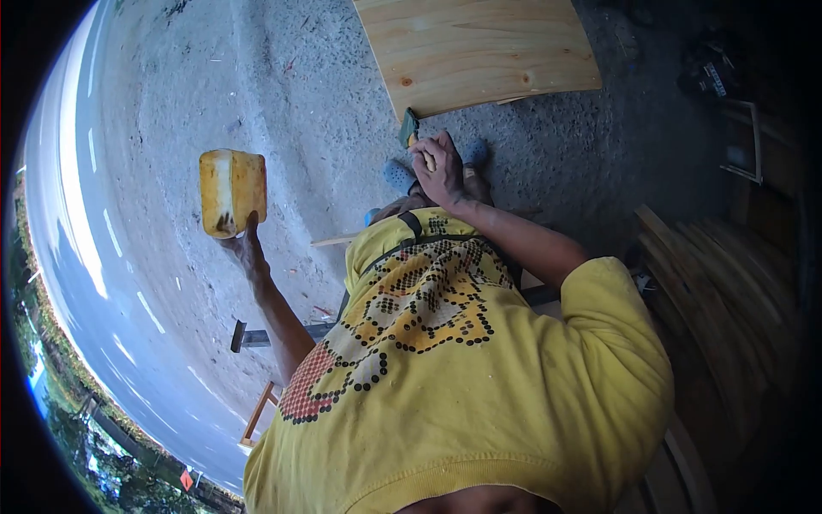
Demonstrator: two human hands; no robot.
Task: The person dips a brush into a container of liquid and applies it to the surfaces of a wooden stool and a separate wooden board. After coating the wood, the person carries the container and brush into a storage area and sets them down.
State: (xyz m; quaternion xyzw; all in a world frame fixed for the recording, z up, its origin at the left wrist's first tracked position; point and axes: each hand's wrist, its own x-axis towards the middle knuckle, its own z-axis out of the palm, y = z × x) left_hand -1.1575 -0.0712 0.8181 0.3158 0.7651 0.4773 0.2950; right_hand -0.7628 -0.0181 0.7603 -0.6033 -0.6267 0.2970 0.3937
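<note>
A yellow plastic container with a whitish stripe and dark smudges [233,193] is held up at the left by my left hand [247,244], whose fingers are at its lower end. My right hand [439,170] is closed around the handle of a brush [409,128] with a dark green head. The brush head is close to the lower left corner of a light wooden board with knots [488,51]; whether they touch is unclear. Part of the brush handle is hidden inside my right hand.
Blue-grey shoes [399,175] stand on rough concrete below the board. Long planks [702,291] are stacked at the right, near a pale frame [743,141]. A dark metal bar [257,337] lies beyond my left forearm. A road [120,283] runs along the left.
</note>
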